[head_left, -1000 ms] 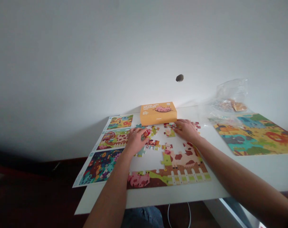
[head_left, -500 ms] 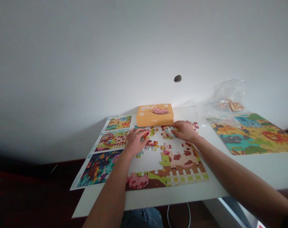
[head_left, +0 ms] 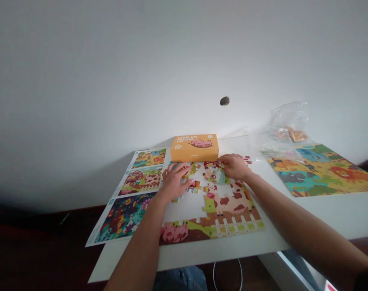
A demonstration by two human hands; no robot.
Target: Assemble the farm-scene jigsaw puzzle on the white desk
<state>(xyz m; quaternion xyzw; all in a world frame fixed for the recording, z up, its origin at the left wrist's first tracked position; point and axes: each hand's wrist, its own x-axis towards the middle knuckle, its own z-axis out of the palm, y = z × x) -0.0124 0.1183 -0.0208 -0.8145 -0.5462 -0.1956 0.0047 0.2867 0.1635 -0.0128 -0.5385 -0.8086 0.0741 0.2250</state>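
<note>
My left hand (head_left: 173, 182) lies over loose puzzle pieces (head_left: 196, 168), with its fingers and thumb spread apart. My right hand (head_left: 234, 166) is bent down among the pieces below the box, its fingertips closed on a small puzzle piece (head_left: 220, 164) that they partly cover. A pale teal piece (head_left: 219, 177) rests just under that hand. Nearer to me is a partly joined farm jigsaw (head_left: 232, 204), showing a brown-and-white cow, a white fence and a pink pig at its lower left. Several pieces are hidden under my hands.
An orange puzzle box (head_left: 194, 152) stands against the wall. On the left, a printed picture sheet (head_left: 109, 202) overhangs the table edge. To the right are a joined animal jigsaw (head_left: 320, 173) and a crumpled clear plastic bag (head_left: 288, 117). The white table (head_left: 220, 256) ends close to my lap.
My right hand has shifted off the pale teal piece to a small piece just above it. The left fingers have stretched out farther. The whole view has shifted slightly.
</note>
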